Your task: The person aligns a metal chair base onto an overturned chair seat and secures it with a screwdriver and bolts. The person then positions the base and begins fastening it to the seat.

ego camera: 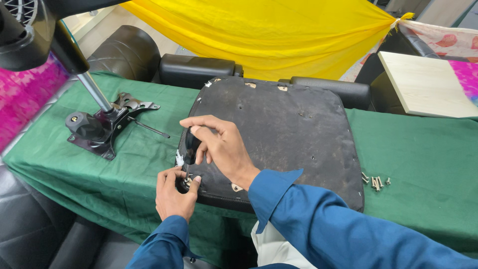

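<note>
**Screwdriver held upright at the near-left corner of an upturned chair seat**

The right hand [219, 147] is wrapped around the black handle of a screwdriver [190, 144], fingers closed on it, the tool standing nearly upright with its tip pointing down at the near-left corner of the seat base [284, 129]. Just below, the left hand [173, 192] pinches its thumb and fingertips together around a small screw [187, 180] at the tip of the tool, touching the edge of the seat. Both arms wear blue sleeves.

The seat base lies upside down, its dark, scuffed underside facing up, on a table covered with a green cloth [423, 159]. A small heap of loose screws [376, 182] lies on the cloth just beside the seat's right edge. Well apart to the left stands the chair's tilt mechanism [102, 127], a black metal plate with a chrome column rising out of it toward the upper left.

Behind the seat, black padded armrests [196, 67] rest at the far edge of the table, under a hanging yellow cloth [269, 30]. A pale wooden board [428, 84] lies at the right rear. Open green cloth stretches to the right of the seat and between the seat and the mechanism.
</note>
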